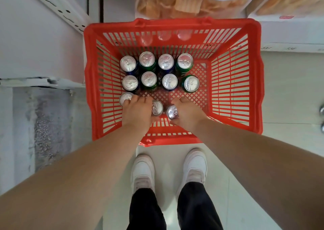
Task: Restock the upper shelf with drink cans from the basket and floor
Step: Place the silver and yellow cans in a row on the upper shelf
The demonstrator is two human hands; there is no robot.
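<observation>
Both hands are reaching into the red basket [228, 82] on the floor — the left hand [138, 110] curling over a can [125, 98], the right hand [187, 113] wrapping a tilted can [172, 112]. Judging the pickup underway, both cans are needing a firm lift to the shelf — unseen here.

Red slatted plastic basket [233, 82]: moulded, smooth, semi-gloss walls and lattice base. Drink cans [166, 61]: bright, reflective bare-metal tops; glossy blue and green printed sides. Pale tiled floor [287, 92]: smooth, slightly glossy. White perforated metal shelf upright [57, 6]: painted, matt. White shoes [142, 172]: smooth, matt uppers.
</observation>
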